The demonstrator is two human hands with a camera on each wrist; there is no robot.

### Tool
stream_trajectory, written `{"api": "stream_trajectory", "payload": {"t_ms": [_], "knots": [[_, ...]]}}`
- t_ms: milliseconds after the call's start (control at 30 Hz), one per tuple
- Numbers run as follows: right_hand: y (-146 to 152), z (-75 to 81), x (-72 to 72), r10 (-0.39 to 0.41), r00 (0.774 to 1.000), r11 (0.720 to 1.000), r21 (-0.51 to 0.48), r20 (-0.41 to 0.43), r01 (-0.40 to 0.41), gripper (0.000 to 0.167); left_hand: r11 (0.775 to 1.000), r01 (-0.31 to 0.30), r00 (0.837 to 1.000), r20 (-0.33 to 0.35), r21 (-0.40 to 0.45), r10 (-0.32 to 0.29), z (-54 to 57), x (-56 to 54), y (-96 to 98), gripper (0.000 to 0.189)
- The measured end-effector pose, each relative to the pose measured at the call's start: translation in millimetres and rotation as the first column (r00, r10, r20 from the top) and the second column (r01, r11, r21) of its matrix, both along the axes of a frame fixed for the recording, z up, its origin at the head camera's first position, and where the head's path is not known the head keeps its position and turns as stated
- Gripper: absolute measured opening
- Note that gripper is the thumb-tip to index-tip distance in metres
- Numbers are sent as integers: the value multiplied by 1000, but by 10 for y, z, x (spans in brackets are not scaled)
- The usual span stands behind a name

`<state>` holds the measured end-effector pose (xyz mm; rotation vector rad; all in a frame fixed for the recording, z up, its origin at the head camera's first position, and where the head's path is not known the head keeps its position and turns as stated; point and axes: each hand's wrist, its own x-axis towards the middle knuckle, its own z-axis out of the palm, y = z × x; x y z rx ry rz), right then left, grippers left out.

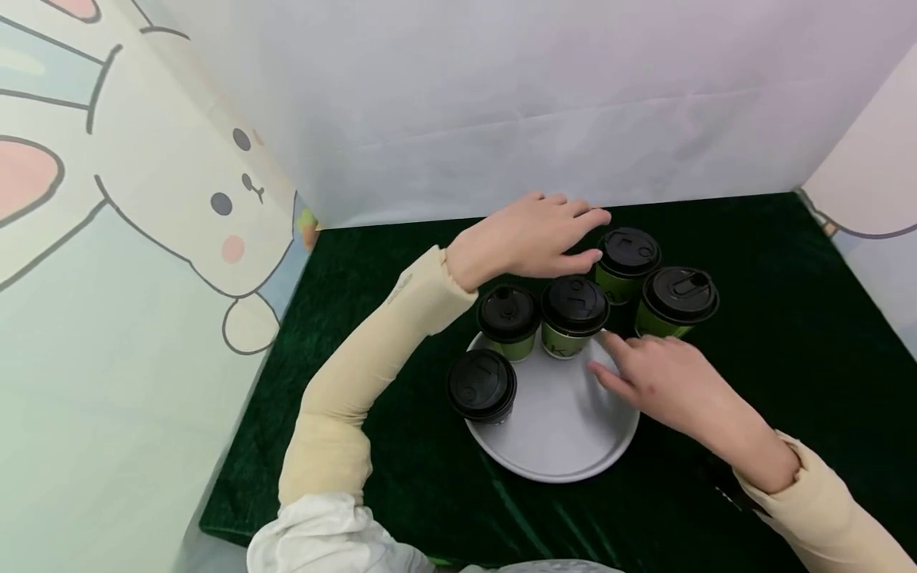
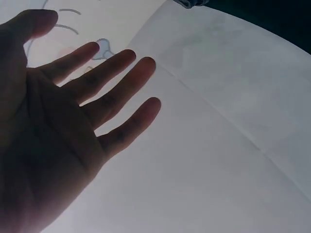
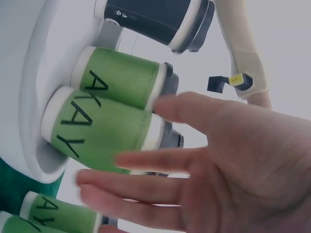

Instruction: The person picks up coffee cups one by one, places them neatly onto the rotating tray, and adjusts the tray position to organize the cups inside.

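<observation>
My left hand (image 1: 533,239) hovers beyond the cups with its fingers spread, and the left wrist view shows its bare palm (image 2: 63,126). My right hand (image 1: 662,382) reaches over the right rim of a round grey tray (image 1: 555,450), fingers extended and holding nothing. Nearest its fingertips stands a green lidded coffee cup (image 1: 566,344) on the tray; whether they touch is unclear. Left of it on the tray are another green cup (image 1: 512,348) and a dark cup (image 1: 482,386). Two more green cups, a rear one (image 1: 614,285) and a right one (image 1: 652,322), stand off the tray.
A dark green velvet cloth (image 1: 401,477) covers the table. Behind it rises a pale wall covering (image 1: 559,103), and a rabbit-print panel (image 1: 165,175) stands on the left. In the right wrist view the green cups (image 3: 99,124) crowd close to my fingers.
</observation>
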<state>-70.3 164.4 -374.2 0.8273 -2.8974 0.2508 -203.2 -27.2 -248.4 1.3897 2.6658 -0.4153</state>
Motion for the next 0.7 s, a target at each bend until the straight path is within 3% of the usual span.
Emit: {"api": "stream_trajectory", "payload": {"t_ms": [133,333,567,700], "knots": [[62,143,-46,-61,993,994,-94,-101,51,38,995,-74,992,98,-71,81,-8,-169,159,66],[219,351,-149,-172,976,974,-174,-133,148,39,979,-133,964,209,-153,164,-109,-331,332,71],[393,351,-343,-202,975,974,-127,-95,189,79,959,-163,945,241,-232,219,-227,-400,533,78],[450,321,-412,-222,973,973,-75,-60,217,89,944,-170,934,259,-283,246,-271,-432,639,81]]}}
